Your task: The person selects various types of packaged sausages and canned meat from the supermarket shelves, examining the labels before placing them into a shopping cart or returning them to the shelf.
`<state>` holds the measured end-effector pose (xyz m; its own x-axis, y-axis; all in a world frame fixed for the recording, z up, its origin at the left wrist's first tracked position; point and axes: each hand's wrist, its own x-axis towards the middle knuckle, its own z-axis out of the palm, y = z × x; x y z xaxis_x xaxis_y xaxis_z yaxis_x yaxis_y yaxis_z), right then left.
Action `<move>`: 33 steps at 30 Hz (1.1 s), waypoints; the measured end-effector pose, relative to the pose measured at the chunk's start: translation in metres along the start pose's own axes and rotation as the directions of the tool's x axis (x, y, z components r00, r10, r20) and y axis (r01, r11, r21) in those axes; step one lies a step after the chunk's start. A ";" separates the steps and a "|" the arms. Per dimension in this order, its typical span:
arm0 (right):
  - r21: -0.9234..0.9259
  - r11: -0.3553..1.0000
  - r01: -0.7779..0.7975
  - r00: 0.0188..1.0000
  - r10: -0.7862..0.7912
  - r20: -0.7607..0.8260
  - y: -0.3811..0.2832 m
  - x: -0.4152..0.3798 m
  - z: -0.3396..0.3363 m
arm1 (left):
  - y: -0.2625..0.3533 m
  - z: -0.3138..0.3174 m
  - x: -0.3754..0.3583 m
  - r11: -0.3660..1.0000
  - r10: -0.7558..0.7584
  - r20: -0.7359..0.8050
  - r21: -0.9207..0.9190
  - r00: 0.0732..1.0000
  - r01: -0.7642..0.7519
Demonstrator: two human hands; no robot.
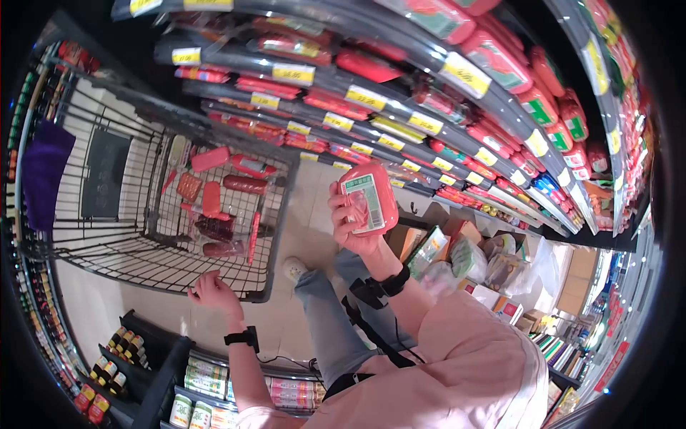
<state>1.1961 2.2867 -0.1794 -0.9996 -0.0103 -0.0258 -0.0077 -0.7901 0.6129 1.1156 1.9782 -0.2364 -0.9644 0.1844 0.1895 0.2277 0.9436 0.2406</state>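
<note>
My right hand (355, 220) grips a red packaged meat pack (369, 200), its fingers wrapped round one edge. The pack has rounded corners and is tilted, its label with a green heading, a meat picture and a barcode facing up. Lower left, my left hand (216, 294) holds nothing, its fingers loosely bent and apart beside the rim of the shopping cart (266, 286). Inside the cart lie several packs, among them a pink pack (211, 158), a dark red sausage (245, 184) and a dark wrapped pack (214, 229).
A multi-tier shelf (389, 100) of red meat packs with yellow price tags curves across the top and right. Boxes and plastic bags (468, 259) are piled right of my legs. A purple cloth (48, 175) hangs on the cart. Bottles (128, 344) and cans stand on low shelves, lower left.
</note>
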 end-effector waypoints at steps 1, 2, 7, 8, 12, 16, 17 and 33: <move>-0.048 0.999 0.025 1.000 -0.026 -0.012 -0.006 -0.009 0.007 | 0.001 -0.001 0.000 0.999 -0.001 0.040 0.033 0.999 0.000; -0.068 0.997 0.022 1.000 -0.021 0.009 -0.010 -0.020 0.017 | 0.002 -0.003 0.000 0.998 -0.006 0.074 0.063 0.997 0.001; -0.412 0.901 0.139 0.972 -0.204 -0.120 -0.015 -0.067 0.074 | 0.003 0.004 -0.003 0.994 -0.041 0.073 0.100 0.997 0.034; -0.554 0.817 0.157 0.943 -0.290 -0.161 -0.016 -0.076 0.085 | 0.005 0.002 -0.004 0.995 -0.046 0.087 0.089 0.995 0.038; -0.834 0.526 0.170 0.928 -0.371 -0.045 0.003 -0.107 0.138 | 0.019 -0.012 -0.008 0.978 -0.048 0.112 0.207 0.993 0.024; -0.838 0.523 0.155 0.953 -0.302 -0.012 0.011 -0.135 0.151 | 0.030 -0.018 -0.015 0.982 -0.076 0.138 0.182 0.987 0.050; -0.827 0.538 0.165 0.945 -0.326 -0.023 0.018 -0.141 0.153 | 0.029 -0.016 -0.019 0.984 -0.084 0.173 0.170 0.981 0.055; -0.520 0.717 0.465 0.881 -0.319 0.349 0.030 -0.151 0.212 | 0.013 0.034 -0.074 0.825 -0.121 0.053 -0.550 0.991 0.130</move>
<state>1.3411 2.3946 0.0108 -0.8879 0.4564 0.0573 -0.4563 -0.8897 0.0166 1.1853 1.9864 -0.2795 -0.9906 0.0835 0.1081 0.1363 0.6515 0.7463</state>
